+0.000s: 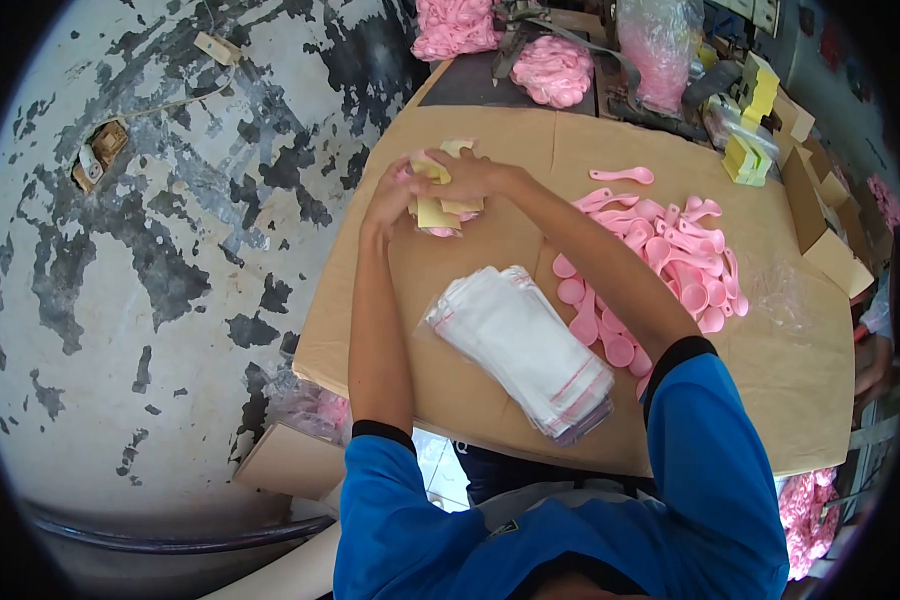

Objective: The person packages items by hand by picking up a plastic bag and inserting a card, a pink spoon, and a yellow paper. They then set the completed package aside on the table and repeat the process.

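Note:
Both hands are together over a small pile of yellow cards (433, 214) with bits of pink among them, at the far left of the table. My left hand (394, 192) curls round the pile's left side, its fingers closed against the cards. From the right, my right hand (473, 176) reaches over the top, fingers bent down onto the same pile. The fingers partly hide what lies between them. Nearer to me lies a stack of clear plastic bags (525, 345). A heap of pink spoons (670, 255) spreads beyond my right forearm.
One pink spoon (621, 175) lies apart behind the heap. Yellow card stacks (746, 160) and an open cardboard box (820, 235) stand at the right edge. Bags of pink items (553, 70) sit at the back. A peeling wall (170, 250) borders the left.

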`<state>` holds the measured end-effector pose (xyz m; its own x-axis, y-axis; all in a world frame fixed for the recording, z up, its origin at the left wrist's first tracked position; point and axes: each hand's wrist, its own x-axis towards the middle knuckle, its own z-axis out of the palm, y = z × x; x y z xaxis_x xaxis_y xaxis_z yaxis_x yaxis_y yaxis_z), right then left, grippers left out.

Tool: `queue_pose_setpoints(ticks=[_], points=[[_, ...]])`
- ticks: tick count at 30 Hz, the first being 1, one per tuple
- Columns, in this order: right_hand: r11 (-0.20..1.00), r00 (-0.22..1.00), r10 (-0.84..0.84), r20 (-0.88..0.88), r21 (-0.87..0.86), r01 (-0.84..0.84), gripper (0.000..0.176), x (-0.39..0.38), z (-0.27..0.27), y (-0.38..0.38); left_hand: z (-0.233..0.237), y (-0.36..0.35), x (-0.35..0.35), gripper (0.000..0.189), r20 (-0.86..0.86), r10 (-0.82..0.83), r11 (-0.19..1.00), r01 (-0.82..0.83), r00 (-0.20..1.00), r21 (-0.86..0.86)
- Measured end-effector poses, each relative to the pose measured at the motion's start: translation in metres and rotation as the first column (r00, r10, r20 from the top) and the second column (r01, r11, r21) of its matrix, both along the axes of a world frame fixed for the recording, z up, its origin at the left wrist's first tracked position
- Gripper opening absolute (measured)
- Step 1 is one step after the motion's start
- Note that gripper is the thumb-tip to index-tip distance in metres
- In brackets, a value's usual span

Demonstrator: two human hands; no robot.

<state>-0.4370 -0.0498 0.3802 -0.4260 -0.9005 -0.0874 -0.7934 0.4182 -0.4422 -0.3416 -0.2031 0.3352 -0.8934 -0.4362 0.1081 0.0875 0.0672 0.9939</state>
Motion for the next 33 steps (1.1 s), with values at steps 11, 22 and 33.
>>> queue_pose_setpoints(ticks=[11,22,33], points=[[0.547,0.971,0.157,-0.181,-0.802,-0.238,0.106,0.001,0.013,0.042,0.075,0.057,0.004,0.044,-0.389,-0.073,0.972,0.153,0.918,0.179],[0.660,0.996,-0.086,-0.027,-0.750,0.037,0.073,0.163,0.063,0.392,0.073,0.380,0.165,0.078,-0.572,-0.423,0.882,0.172,0.703,-0.440],[-0.058,0.069,-0.984,0.164,-0.662,0.747,0.090,0.448,-0.069,0.604,-0.008,0.617,0.219,0.071,-0.318,-0.948,0.054,0.983,-0.005,-0.177]])
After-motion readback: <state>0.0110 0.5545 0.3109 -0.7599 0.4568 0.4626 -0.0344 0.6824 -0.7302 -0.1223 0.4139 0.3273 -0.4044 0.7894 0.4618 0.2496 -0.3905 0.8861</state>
